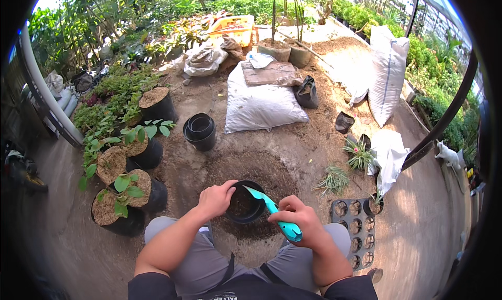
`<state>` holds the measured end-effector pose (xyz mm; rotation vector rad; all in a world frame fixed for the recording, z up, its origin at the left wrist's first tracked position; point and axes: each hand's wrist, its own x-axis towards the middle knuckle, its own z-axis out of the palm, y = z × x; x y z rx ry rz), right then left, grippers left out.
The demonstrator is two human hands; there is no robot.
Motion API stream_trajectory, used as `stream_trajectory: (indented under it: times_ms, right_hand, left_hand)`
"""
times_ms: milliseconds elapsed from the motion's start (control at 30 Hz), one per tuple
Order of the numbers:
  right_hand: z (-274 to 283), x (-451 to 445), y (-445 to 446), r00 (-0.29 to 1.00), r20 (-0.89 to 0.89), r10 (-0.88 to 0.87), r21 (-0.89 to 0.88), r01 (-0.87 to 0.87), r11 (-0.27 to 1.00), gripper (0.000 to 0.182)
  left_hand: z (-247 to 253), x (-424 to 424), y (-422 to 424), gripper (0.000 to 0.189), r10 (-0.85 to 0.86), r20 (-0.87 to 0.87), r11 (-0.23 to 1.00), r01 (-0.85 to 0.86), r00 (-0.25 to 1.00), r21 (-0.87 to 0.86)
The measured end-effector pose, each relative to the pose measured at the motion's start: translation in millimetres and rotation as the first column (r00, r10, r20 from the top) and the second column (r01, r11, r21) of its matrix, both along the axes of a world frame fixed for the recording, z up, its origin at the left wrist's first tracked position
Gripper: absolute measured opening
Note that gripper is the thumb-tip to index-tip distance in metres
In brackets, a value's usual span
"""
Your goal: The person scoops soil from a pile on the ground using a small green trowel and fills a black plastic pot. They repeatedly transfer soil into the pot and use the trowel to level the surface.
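Between my knees a black plastic pot [246, 217] stands on the soil-strewn floor, with dark soil [242, 204] in its bottom. My left hand [217, 199] grips the pot's left rim, thumb over the edge. In my right hand [300, 221] is a turquoise hand trowel [270, 204], held by its handle. The trowel's blade reaches over the right rim into the pot's mouth, tip towards the upper left. Whether the blade touches the soil cannot be made out.
Nested black pots [200, 133] stand ahead on the left, near potted plants [121, 194]. A white woven sack [262, 104] lies ahead, with a wooden board [270, 73] on top. To the right are uprooted spiky plants [332, 180], a black pot tray [355, 233] and a white plastic bag [388, 155].
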<state>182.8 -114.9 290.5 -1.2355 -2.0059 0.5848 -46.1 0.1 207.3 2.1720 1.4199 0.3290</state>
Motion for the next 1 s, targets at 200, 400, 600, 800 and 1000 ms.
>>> stream_trajectory:
  times_ms: [200, 400, 600, 800, 1000]
  right_hand:
    - [3, 6, -1, 0.993, 0.002, 0.12, 0.039, -0.12, 0.992, 0.029]
    - [-15, -4, 9, 0.983, 0.024, 0.183, -0.014, -0.183, 0.983, 0.022]
    - [1, 5, 6, 0.958, -0.228, 0.173, -0.247, -0.229, 0.942, 0.02]
    - [-1, 6, 6, 0.96, -0.236, 0.153, -0.128, -0.187, 0.974, 0.018]
    - [-9, 3, 13, 0.941, -0.301, 0.156, -0.24, -0.233, 0.942, 0.017]
  left_hand:
    - [13, 9, 8, 0.028, -0.061, 0.062, 0.993, 0.067, 0.996, -0.097]
    - [17, 12, 11, 0.025, -0.055, 0.152, 0.998, 0.049, 0.987, 0.044]
    - [16, 13, 10, 0.022, -0.092, 0.103, 0.981, 0.072, 0.99, 0.178]
    - [10, 12, 8, 0.022, -0.072, 0.105, 0.963, 0.041, 0.992, 0.266]
    - [12, 11, 5, 0.022, -0.069, 0.145, 0.979, 0.04, 0.987, 0.2]
